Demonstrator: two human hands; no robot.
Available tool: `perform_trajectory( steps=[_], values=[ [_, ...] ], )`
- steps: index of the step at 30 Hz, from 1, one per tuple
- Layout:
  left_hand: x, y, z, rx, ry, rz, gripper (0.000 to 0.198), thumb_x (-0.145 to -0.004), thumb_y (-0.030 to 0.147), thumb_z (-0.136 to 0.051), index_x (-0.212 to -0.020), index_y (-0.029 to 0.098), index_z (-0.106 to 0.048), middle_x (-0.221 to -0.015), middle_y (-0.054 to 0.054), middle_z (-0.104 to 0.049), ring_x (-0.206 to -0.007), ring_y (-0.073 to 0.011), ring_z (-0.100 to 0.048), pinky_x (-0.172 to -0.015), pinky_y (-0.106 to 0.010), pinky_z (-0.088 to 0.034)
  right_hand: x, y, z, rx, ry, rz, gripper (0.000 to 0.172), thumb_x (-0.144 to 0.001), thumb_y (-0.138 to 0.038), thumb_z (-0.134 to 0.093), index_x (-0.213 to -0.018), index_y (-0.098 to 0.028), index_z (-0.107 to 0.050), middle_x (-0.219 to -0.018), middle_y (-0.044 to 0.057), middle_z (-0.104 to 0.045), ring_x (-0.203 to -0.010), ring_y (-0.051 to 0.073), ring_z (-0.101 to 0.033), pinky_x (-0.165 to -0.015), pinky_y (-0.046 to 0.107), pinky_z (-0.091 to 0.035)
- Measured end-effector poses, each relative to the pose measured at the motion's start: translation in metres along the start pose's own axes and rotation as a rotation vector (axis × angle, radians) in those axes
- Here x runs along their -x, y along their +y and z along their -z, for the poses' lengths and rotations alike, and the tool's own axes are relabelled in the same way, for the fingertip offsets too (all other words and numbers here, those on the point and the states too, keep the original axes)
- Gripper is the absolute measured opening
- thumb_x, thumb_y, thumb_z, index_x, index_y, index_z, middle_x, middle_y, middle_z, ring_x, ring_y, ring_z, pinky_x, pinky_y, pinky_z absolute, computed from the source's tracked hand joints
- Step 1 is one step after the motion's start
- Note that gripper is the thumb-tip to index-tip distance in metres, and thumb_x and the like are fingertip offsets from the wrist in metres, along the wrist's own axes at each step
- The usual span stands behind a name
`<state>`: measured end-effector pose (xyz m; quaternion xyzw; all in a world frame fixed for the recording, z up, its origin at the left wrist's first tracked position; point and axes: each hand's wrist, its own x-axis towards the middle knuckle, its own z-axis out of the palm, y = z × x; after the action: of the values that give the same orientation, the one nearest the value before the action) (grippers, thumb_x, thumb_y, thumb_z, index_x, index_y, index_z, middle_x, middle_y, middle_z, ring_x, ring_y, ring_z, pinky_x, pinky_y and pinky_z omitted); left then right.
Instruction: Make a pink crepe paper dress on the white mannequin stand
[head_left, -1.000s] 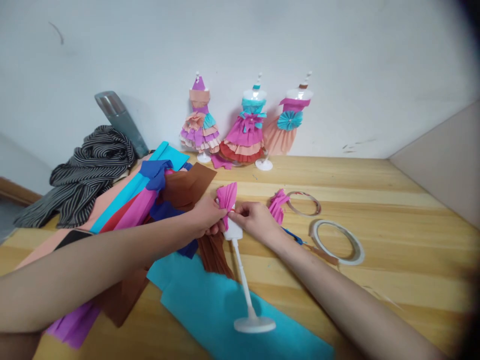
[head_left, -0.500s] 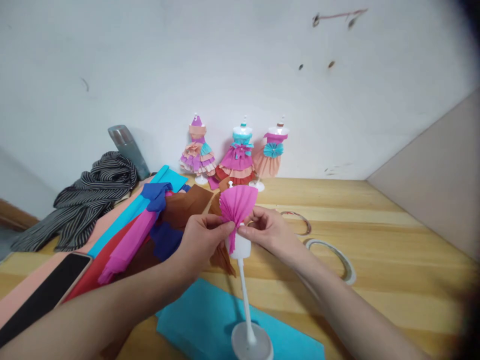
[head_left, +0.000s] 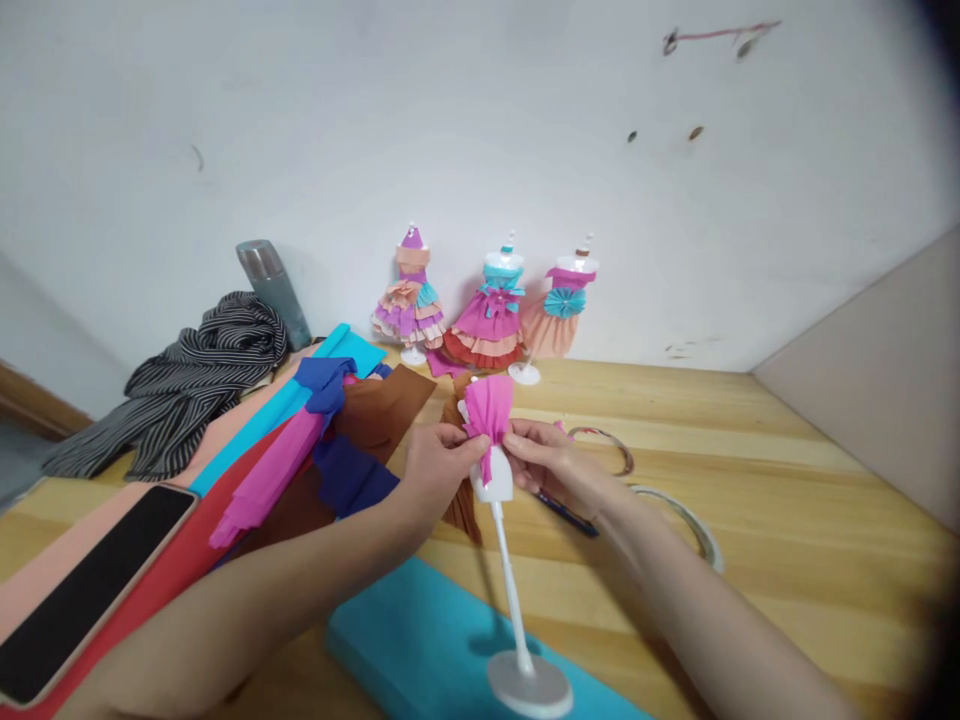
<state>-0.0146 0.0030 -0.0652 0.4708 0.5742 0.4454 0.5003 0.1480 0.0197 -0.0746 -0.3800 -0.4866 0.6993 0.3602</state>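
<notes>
My left hand (head_left: 437, 470) and my right hand (head_left: 551, 462) both pinch a pleated pink paper fan (head_left: 487, 410) against the top of a small white mannequin (head_left: 493, 482). The mannequin stands on a thin white pole with a round base (head_left: 529, 686). Its base rests on a turquoise paper sheet (head_left: 435, 640). The fingers of both hands are closed on the gathered waist of the pink paper.
Three dressed paper-gown mannequins (head_left: 487, 305) stand against the wall. Crepe paper in several colours (head_left: 315, 440) lies at the left with a black phone (head_left: 82, 590), a striped cloth (head_left: 180, 385) and a metal flask (head_left: 274, 285). Tape rings (head_left: 679, 515) lie at the right.
The pink paper was spread wide half a second ago and is now gathered narrower. The view has shifted slightly to the left; the mannequin stays upright between my hands.
</notes>
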Motion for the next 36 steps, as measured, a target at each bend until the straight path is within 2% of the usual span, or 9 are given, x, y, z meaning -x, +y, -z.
perform_trajectory(
  steps=[9, 14, 21, 24, 27, 30, 32, 35, 36],
  values=[
    [0.001, -0.001, -0.002, 0.034, -0.034, 0.034, 0.034, -0.067, 0.036, -0.07, -0.046, 0.017, -0.052, -0.037, 0.006, -0.043, -0.037, -0.0056, -0.034, -0.041, -0.022, -0.023, -0.002, 0.003, -0.002, 0.075, 0.062, -0.042, 0.048, -0.062, -0.056, -0.081, -0.07, -0.016, -0.056, -0.048, -0.006, -0.049, -0.041, 0.005, -0.037, -0.04, 0.019, -0.023],
    [0.001, 0.0, -0.001, 0.109, -0.069, 0.14, 0.033, -0.068, 0.032, -0.073, -0.049, 0.017, -0.051, -0.036, 0.007, -0.043, -0.034, -0.0039, -0.033, -0.038, -0.021, -0.021, 0.0, 0.001, -0.004, 0.162, 0.073, -0.05, 0.052, -0.061, -0.061, -0.079, -0.071, -0.015, -0.057, -0.05, -0.005, -0.05, -0.042, 0.005, -0.038, -0.04, 0.019, -0.022],
    [0.001, -0.003, 0.0, 0.191, -0.209, 0.242, 0.035, -0.063, 0.041, -0.077, -0.06, 0.019, -0.05, -0.036, 0.009, -0.044, -0.029, -0.0037, -0.03, -0.033, -0.019, -0.014, 0.0, -0.001, -0.006, 0.132, 0.047, -0.022, 0.051, -0.054, -0.052, -0.085, -0.081, -0.013, -0.065, -0.061, -0.003, -0.056, -0.044, 0.004, -0.035, -0.04, 0.021, -0.017],
    [0.002, -0.005, 0.003, 0.23, -0.256, 0.25, 0.042, -0.059, 0.049, -0.078, -0.062, 0.019, -0.048, -0.037, 0.01, -0.042, -0.03, -0.0031, -0.029, -0.033, -0.018, -0.015, 0.0, 0.0, -0.005, 0.131, 0.063, 0.002, 0.047, -0.053, -0.047, -0.087, -0.076, -0.013, -0.064, -0.06, -0.003, -0.057, -0.044, 0.004, -0.035, -0.04, 0.021, -0.017],
    [0.006, -0.003, 0.008, 0.265, -0.333, 0.246, 0.045, -0.055, 0.052, -0.079, -0.065, 0.018, -0.052, -0.042, 0.008, -0.048, -0.032, -0.003, -0.033, -0.033, -0.018, -0.018, 0.0, -0.001, -0.003, 0.126, 0.066, 0.016, 0.042, -0.056, -0.044, -0.087, -0.074, -0.013, -0.064, -0.058, -0.003, -0.056, -0.042, 0.004, -0.032, -0.04, 0.021, -0.016],
    [0.008, 0.004, 0.018, 0.181, -0.397, 0.234, 0.041, -0.058, 0.05, -0.078, -0.066, 0.015, -0.058, -0.048, 0.004, -0.054, -0.034, -0.0036, -0.036, -0.034, -0.019, -0.02, 0.001, -0.003, 0.002, 0.054, 0.022, 0.003, 0.04, -0.058, -0.042, -0.086, -0.075, -0.013, -0.065, -0.054, -0.005, -0.054, -0.04, 0.003, -0.028, -0.039, 0.021, -0.014],
    [0.005, 0.009, 0.025, 0.106, -0.298, 0.166, 0.036, -0.061, 0.047, -0.076, -0.066, 0.014, -0.06, -0.048, 0.005, -0.052, -0.035, -0.0038, -0.035, -0.036, -0.02, -0.019, 0.001, -0.003, 0.006, -0.007, -0.024, -0.014, 0.038, -0.058, -0.042, -0.085, -0.071, -0.014, -0.062, -0.048, -0.007, -0.049, -0.038, 0.003, -0.025, -0.039, 0.022, -0.013],
    [-0.007, 0.015, 0.035, 0.042, -0.004, -0.073, 0.028, -0.065, 0.04, -0.072, -0.074, 0.014, -0.065, -0.051, 0.006, -0.049, -0.043, -0.0052, -0.035, -0.043, -0.02, -0.024, 0.0, -0.003, 0.011, -0.046, -0.077, -0.029, 0.039, -0.058, -0.044, -0.084, -0.065, -0.016, -0.058, -0.044, -0.008, -0.045, -0.037, 0.003, -0.025, -0.038, 0.022, -0.014],
    [-0.012, 0.017, 0.038, -0.002, 0.046, -0.146, 0.027, -0.067, 0.038, -0.07, -0.078, 0.014, -0.067, -0.056, 0.004, -0.053, -0.049, -0.0068, -0.04, -0.046, -0.02, -0.028, -0.001, -0.002, 0.013, -0.049, -0.083, -0.031, 0.04, -0.058, -0.044, -0.084, -0.064, -0.016, -0.057, -0.043, -0.008, -0.045, -0.037, 0.003, -0.025, -0.038, 0.022, -0.014]
  ],
)
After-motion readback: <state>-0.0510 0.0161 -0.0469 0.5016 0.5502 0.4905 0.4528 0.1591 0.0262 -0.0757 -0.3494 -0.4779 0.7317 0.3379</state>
